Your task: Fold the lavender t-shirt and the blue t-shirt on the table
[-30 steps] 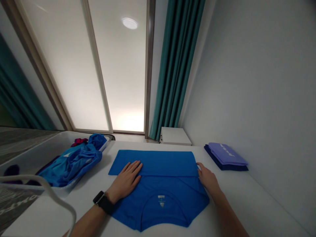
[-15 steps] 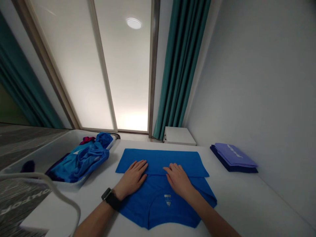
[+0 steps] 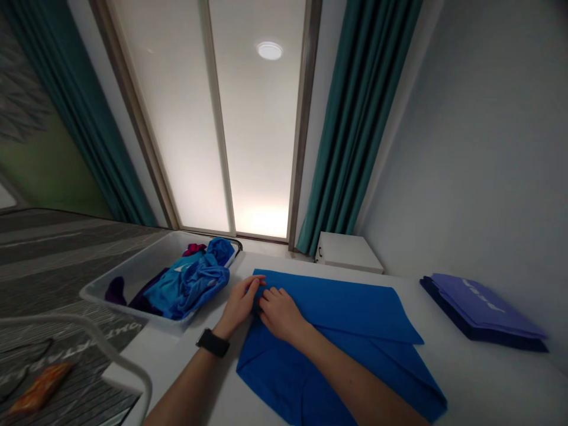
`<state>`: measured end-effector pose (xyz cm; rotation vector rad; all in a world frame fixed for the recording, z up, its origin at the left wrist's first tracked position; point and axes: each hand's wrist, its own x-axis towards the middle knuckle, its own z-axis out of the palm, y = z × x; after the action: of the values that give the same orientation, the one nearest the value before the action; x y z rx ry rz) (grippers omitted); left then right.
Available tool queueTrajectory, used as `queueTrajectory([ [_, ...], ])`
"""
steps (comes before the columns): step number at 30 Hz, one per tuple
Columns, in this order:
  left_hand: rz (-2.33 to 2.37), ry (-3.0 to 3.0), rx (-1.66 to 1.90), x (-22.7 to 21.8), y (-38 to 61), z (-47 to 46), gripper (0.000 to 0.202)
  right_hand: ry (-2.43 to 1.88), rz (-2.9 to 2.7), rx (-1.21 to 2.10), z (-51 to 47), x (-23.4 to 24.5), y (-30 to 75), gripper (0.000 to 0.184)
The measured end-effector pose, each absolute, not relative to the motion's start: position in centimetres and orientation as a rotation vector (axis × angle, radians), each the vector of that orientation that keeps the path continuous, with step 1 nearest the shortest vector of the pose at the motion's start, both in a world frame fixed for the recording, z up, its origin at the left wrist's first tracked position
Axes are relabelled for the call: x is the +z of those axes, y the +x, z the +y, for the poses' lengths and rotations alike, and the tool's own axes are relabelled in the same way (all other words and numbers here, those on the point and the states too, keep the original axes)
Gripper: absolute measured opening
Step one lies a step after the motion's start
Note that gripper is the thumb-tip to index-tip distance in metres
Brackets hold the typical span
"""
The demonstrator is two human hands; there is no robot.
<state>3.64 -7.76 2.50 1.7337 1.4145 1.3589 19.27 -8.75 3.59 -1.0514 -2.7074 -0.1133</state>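
Note:
A blue T-shirt (image 3: 346,302) lies partly folded on the white table, its hem part turned over in a straight band across the far side. My left hand (image 3: 241,300), a black watch on its wrist, is at the band's left edge with thumb and fingers closed on the fabric. Beside it, my right hand (image 3: 280,312) reaches across the shirt, its fingers curled onto the same edge. The fingertips of both hands are partly hidden. My right forearm covers the shirt's collar area.
Left of the shirt, a translucent plastic bin (image 3: 100,288) holds crumpled blue, purple and red clothes (image 3: 189,284). Folded purple and navy garments (image 3: 483,305) are stacked at the right by the wall. A grey curved tube (image 3: 106,349) rises at the front left. A white cabinet (image 3: 348,251) stands behind the table.
Both hands have gone from lying flat on the shirt to gripping its left edge, the right hand crossing leftward. The view has turned left, so everything appears shifted right.

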Motion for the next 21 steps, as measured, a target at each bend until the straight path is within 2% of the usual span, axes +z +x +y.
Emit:
queueTrajectory([
  [4, 1.396, 1.524, 1.522, 2.8, 3.2, -7.6, 0.037, -1.077, -2.693, -0.126, -8.1, 2.7, 17.3, 0.023],
  [8, 1.364, 1.332, 1.648, 3.4, 2.8, -7.7, 0.036, -1.045, -2.712, -0.202, -7.9, 2.0, 16.4, 0.012],
  [11, 1.338, 1.289, 1.674, 3.5, 2.7, -7.7, 0.037, -1.028, -2.726, -0.209, -7.7, 2.1, 16.3, 0.014],
  [16, 1.407, 1.411, 1.717, 2.6, 2.7, -7.3, 0.033, -1.215, -2.380, 0.235, -6.3, 3.2, 17.6, 0.013],
  [21, 1.533, 1.373, 1.715, 2.2, 2.8, -7.4, 0.032, -1.212, -1.984, 0.653, -4.0, 3.6, 19.0, 0.016],
])
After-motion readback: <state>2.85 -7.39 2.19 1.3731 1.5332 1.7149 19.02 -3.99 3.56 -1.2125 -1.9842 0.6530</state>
